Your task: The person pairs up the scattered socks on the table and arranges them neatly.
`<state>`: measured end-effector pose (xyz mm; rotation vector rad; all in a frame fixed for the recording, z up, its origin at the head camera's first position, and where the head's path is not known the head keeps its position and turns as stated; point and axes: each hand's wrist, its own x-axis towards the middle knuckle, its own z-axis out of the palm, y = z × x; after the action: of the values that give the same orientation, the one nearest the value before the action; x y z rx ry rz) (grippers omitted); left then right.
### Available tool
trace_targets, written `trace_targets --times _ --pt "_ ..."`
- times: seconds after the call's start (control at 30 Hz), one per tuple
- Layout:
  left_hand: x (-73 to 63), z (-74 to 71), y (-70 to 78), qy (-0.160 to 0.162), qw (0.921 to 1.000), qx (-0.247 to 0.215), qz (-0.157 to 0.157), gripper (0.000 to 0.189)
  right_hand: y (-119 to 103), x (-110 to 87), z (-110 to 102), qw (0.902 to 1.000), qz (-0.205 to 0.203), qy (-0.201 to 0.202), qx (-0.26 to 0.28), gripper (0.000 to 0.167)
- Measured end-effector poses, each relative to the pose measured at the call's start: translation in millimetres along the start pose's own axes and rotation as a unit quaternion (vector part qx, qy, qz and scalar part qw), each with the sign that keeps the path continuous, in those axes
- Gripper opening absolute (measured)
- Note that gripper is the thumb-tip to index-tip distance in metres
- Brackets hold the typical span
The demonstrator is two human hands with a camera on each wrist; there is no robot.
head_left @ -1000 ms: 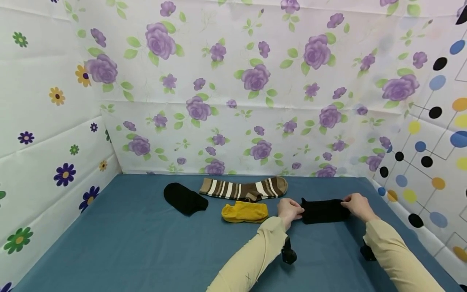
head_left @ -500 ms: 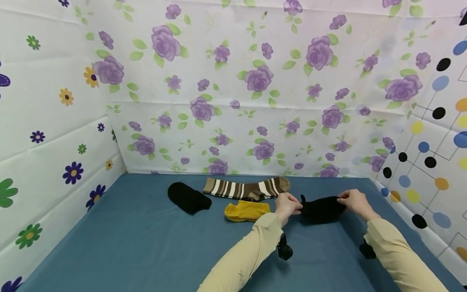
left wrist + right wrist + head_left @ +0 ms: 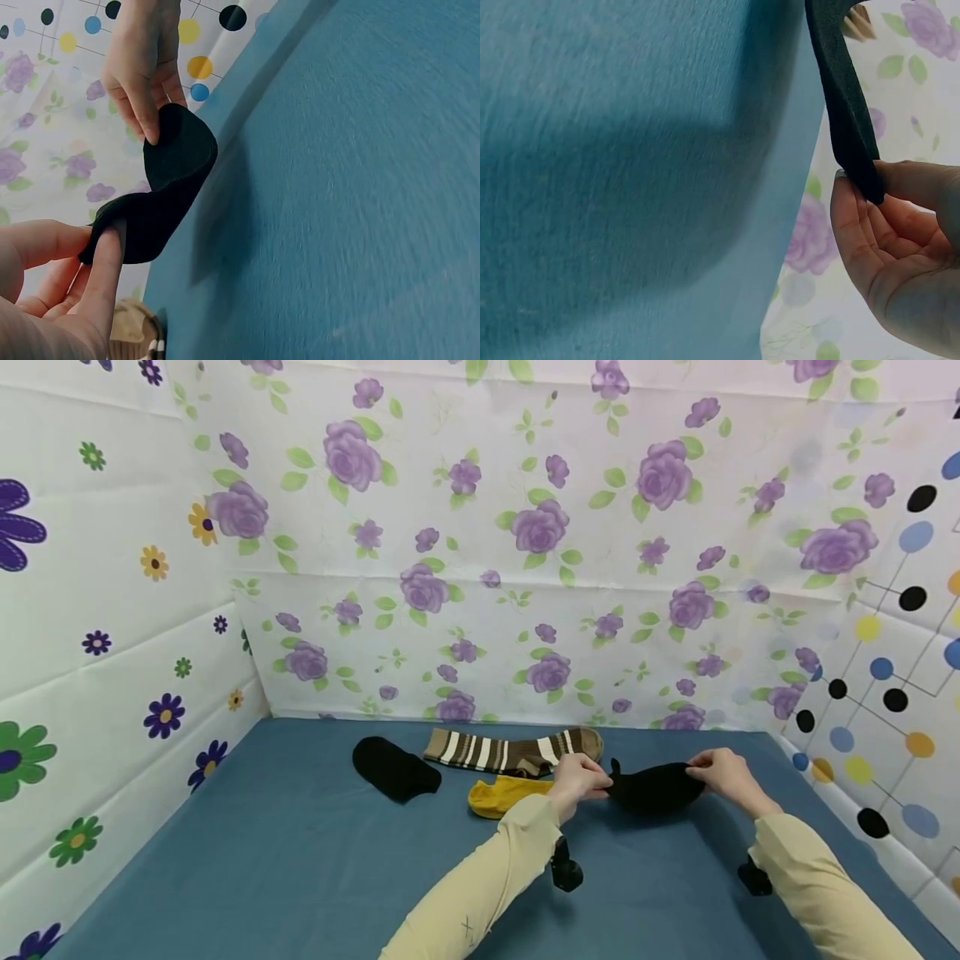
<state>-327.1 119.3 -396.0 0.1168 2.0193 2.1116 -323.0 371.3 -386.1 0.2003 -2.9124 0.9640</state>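
Observation:
A black sock (image 3: pixel 654 789) is stretched between both hands at the right of the table, sagging in the middle. My left hand (image 3: pixel 577 783) pinches its left end between thumb and fingers. At the opposite end, my right hand (image 3: pixel 729 777) pinches the sock too. In the left wrist view the black sock (image 3: pixel 169 187) bends in a curve above the blue cloth, its shadow falling beneath. The right wrist view shows thumb and fingers of the right hand (image 3: pixel 900 247) nipping the sock's tip.
Another black sock (image 3: pixel 393 768) lies at the left of the group. A brown-and-white striped sock (image 3: pixel 498 753) lies along the back. In front of it is a yellow sock (image 3: pixel 498 795), partly hidden by the left hand. Patterned sheets (image 3: pixel 450 527) wall the blue table (image 3: pixel 300 860).
The black sock has gone from flat to sagging, lifted with its two ends pinched. Both hands have shifted slightly left, and the left hand now overlaps the yellow sock.

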Motion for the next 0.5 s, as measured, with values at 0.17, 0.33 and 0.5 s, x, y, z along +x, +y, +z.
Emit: trace_targets --times 0.17,0.33,0.5 --pt "-2.4 -7.1 4.0 -0.003 0.9999 0.012 0.002 0.011 -2.9 0.7 2.3 1.0000 -0.009 0.002 0.002 0.026" --pt "-5.7 -12.1 9.3 -0.016 0.9997 0.016 0.009 0.008 -8.2 0.9 3.2 0.9999 -0.015 0.003 0.006 0.026" --pt "-8.6 -18.0 13.5 -0.030 0.9994 0.014 0.011 0.008 -13.2 1.3 6.2 0.9999 -0.016 0.003 0.003 0.025"
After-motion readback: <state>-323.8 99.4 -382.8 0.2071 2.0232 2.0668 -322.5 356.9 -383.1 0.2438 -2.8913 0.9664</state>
